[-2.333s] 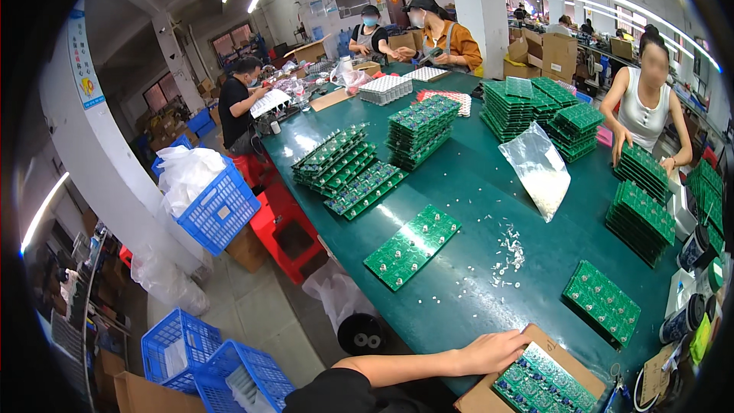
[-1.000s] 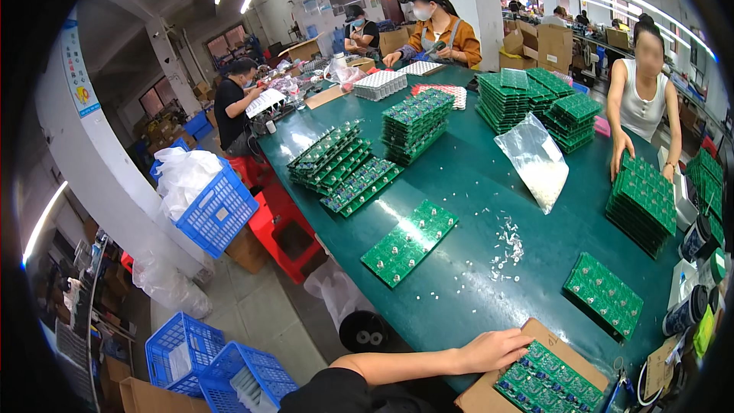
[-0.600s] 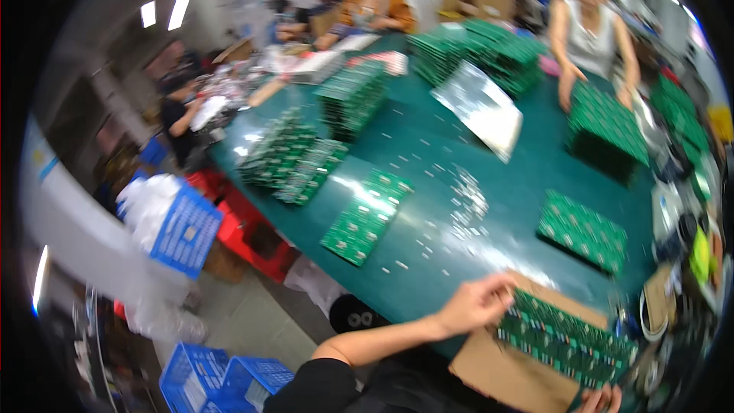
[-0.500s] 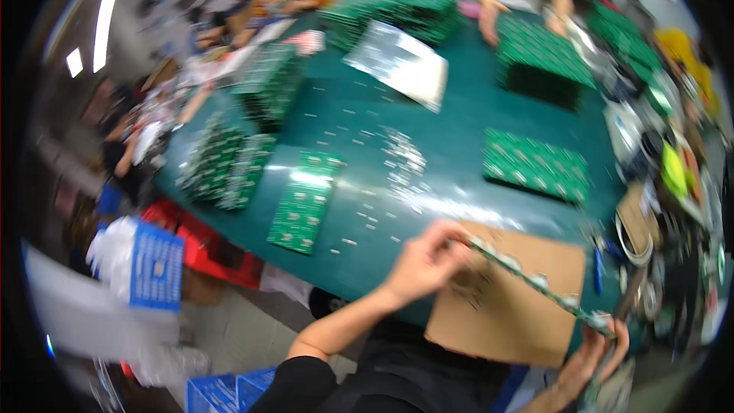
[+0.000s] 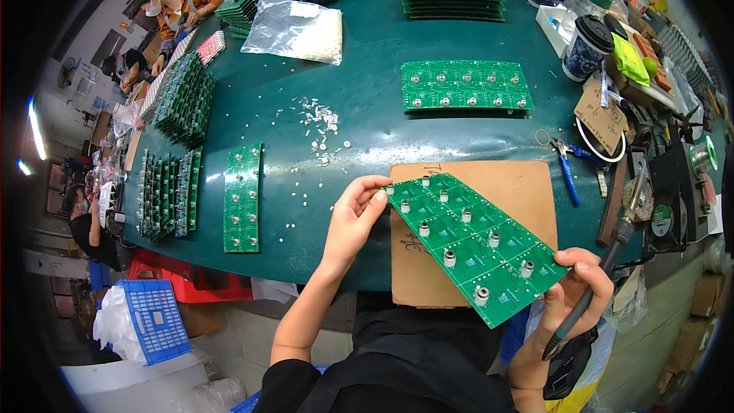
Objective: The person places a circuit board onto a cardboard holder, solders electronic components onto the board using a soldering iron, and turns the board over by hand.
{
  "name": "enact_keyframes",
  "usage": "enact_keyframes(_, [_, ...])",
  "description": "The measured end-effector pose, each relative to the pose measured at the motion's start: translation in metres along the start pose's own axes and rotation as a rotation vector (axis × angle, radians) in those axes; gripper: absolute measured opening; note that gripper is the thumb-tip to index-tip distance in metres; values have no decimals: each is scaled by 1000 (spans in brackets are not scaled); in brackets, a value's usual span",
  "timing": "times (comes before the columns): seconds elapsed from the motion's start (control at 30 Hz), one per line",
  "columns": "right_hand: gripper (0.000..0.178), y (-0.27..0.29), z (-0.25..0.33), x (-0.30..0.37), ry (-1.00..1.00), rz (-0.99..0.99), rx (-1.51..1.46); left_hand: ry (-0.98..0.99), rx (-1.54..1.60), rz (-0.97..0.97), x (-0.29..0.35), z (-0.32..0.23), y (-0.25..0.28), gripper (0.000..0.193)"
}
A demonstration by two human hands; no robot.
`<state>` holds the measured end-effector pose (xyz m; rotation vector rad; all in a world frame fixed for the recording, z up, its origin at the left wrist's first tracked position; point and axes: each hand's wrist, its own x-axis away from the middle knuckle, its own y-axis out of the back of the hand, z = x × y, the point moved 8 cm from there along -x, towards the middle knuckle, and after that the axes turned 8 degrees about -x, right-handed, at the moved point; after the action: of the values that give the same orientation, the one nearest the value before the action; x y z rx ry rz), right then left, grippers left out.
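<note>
I see the held circuit board in bright green, its face gridded with pale lines and dotted with silvery, dark-topped cylinders. The tabletop is deep teal-green; the cardboard sheet is tan, scribbled with black. The pliers are blue-handled, a cup wears a navy-and-white pattern under a black lid, the latticed basket is blue, a stool red, the person's sleeve black.

The left hand pinched one corner of a green circuit board, its metal-topped studs facing up; the right hand gripped the opposite end and also held a dark pen-shaped tool. Beneath lay a brown cardboard sheet on the bench, with scattered white pieces, blue-handled pliers and a clear bag beyond.
</note>
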<state>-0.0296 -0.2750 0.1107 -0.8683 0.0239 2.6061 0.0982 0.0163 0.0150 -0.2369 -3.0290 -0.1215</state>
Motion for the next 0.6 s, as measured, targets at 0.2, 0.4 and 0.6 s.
enact_keyframes(0.2, [46,-16,8,-14,6,33,14,39,17,-29,-3,5,4,29])
enact_keyframes(0.4, [45,-27,13,-25,29,60,28,45,-12,-37,-7,8,6,30])
enact_keyframes(0.6, [46,-33,13,-27,53,92,5,58,11,-59,-5,8,6,28])
